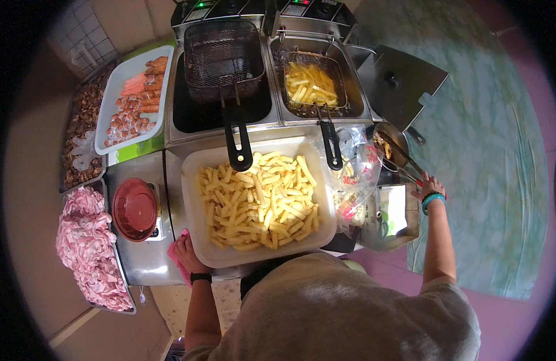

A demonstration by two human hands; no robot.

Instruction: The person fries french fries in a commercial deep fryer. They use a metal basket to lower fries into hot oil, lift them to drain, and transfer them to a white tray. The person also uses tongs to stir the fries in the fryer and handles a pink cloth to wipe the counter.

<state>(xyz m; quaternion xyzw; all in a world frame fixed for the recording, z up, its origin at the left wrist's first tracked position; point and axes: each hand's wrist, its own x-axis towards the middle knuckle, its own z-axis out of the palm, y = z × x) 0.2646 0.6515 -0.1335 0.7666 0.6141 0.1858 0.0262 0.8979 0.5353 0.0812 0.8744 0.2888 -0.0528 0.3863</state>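
Observation:
My left hand [187,255] grips a pink cloth [175,261] by the front left corner of a white plastic tub [326,225]. Pale crinkle-cut fries [260,203] fill that tub. Out to the right, my right hand [430,188] holds the handle end of metal tongs [405,155]. Their far ends reach into a small metal pot [400,135], where browned pieces of food lie. In the right well of the deep fryer, more fries [311,83] sit in oil inside a wire basket [343,85]. A second wire basket [223,54], without food, rests over the left well.
Left stand a white tray [162,108] of sausages and skewers, a red plastic bowl [134,210] on a scale, and a tray of raw pink meat [88,248]. Black basket handles [237,140] overhang the tub. Plastic bags [354,180], a box [411,221] and a metal lid [404,85] lie right.

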